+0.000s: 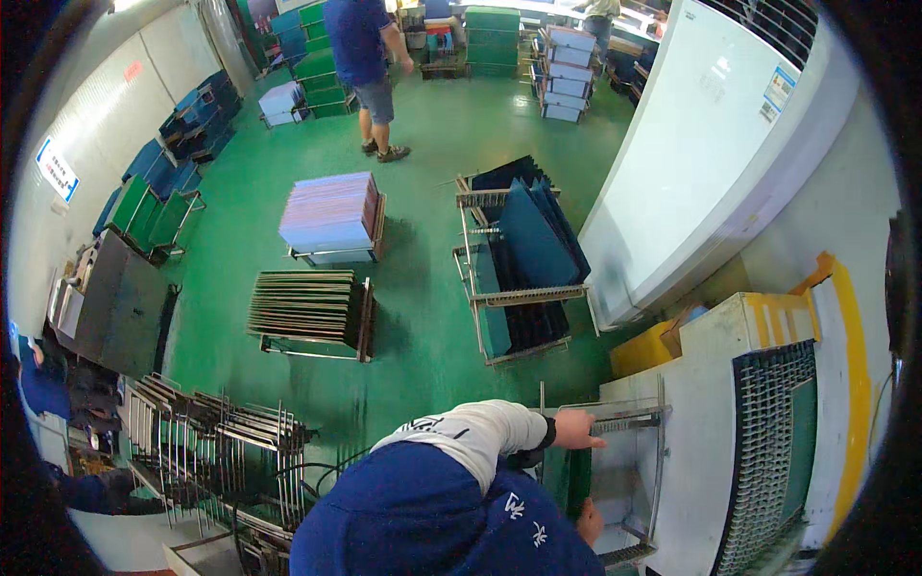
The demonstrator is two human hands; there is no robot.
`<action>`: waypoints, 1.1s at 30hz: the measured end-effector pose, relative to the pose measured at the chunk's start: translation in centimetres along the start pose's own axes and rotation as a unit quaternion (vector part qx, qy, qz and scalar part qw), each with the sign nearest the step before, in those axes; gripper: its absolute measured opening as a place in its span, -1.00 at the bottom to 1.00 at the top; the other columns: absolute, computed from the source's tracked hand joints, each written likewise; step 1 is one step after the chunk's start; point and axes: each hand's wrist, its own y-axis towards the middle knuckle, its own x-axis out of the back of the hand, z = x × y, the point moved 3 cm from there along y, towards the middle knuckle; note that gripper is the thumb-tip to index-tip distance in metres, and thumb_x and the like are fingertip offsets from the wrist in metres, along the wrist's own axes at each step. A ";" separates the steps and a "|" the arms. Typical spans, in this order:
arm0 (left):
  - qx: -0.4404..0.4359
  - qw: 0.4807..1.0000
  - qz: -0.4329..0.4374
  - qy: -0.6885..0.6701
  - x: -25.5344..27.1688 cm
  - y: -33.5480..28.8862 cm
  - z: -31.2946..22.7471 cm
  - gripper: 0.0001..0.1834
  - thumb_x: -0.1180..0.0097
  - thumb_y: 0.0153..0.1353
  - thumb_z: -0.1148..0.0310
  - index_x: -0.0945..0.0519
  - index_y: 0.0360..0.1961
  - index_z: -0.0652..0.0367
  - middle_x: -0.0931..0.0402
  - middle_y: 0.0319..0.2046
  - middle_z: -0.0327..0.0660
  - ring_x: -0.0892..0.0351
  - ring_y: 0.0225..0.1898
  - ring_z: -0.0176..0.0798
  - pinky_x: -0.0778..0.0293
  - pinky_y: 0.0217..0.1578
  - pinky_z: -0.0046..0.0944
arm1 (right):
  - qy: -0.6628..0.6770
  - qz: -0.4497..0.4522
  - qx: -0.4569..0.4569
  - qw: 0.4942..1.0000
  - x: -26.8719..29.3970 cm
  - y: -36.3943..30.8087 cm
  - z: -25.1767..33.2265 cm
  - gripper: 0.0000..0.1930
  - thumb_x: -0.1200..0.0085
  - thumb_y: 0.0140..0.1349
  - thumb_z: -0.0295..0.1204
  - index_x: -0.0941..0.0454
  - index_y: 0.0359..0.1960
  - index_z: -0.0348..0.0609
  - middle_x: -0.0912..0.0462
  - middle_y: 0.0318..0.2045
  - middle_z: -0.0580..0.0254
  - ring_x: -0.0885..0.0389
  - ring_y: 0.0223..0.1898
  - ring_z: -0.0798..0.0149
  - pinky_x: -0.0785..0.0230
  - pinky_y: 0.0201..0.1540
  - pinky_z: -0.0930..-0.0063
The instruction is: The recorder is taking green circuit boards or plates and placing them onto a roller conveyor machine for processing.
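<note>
A dark green board (pixel 579 478) stands on edge between my hands at the lower right. My left hand (pixel 576 429), with a black band at the wrist, closes on its far end. At the near end my right hand (pixel 590 523) has its fingers bent around the edge; part of that hand is hidden. Both hands are at a metal rack (pixel 661 461) with toothed rails on two sides. Through its frame a pale surface shows. My navy top and white sleeve cover much of the lower middle.
To the right is a conveyor (pixel 768 451) with rows of small rollers. Racks of dark blue boards (pixel 538 235), brownish boards (pixel 303 305) and light-coloured boards (pixel 329 213) stand on the green floor. Bare metal racks (pixel 226 442) are at lower left. A person (pixel 370 58) stands farther off.
</note>
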 end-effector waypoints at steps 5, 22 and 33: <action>0.003 0.999 -0.034 0.015 -0.3 0.1 0.8 -0.15 -0.09 0.12 -0.42 -0.64 -0.26 0.37 -0.64 -0.36 0.14 -0.66 -0.24 0.22 -0.55 -0.18 0.10 | -0.019 0.084 -0.074 0.994 2.1 0.5 4.2 -0.37 0.08 0.38 0.16 -0.70 -0.28 -0.24 -0.69 -0.40 -0.08 -0.62 -0.36 -0.08 -0.37 -0.28 0.04; -0.005 0.999 -0.032 0.023 -0.9 0.9 1.1 -0.20 -0.08 0.15 -0.38 -0.66 -0.21 0.32 -0.67 -0.34 0.09 -0.67 -0.23 0.18 -0.56 -0.19 0.09 | 0.008 0.067 -0.041 0.997 1.1 0.8 4.2 -0.42 0.09 0.43 0.04 -0.59 -0.42 -0.31 -0.58 -0.52 -0.06 -0.50 -0.49 -0.01 -0.29 -0.38 0.08; -0.008 1.000 -0.016 0.012 0.3 -0.2 -0.1 -0.19 -0.08 0.14 -0.42 -0.65 -0.28 0.30 -0.66 -0.46 0.00 -0.69 -0.31 0.11 -0.57 -0.21 0.06 | -0.002 0.075 -0.015 0.997 1.4 0.6 4.4 -0.32 0.15 0.43 0.14 -0.41 -0.61 -0.28 -0.42 -0.69 0.02 -0.40 -0.59 0.07 -0.16 -0.47 0.08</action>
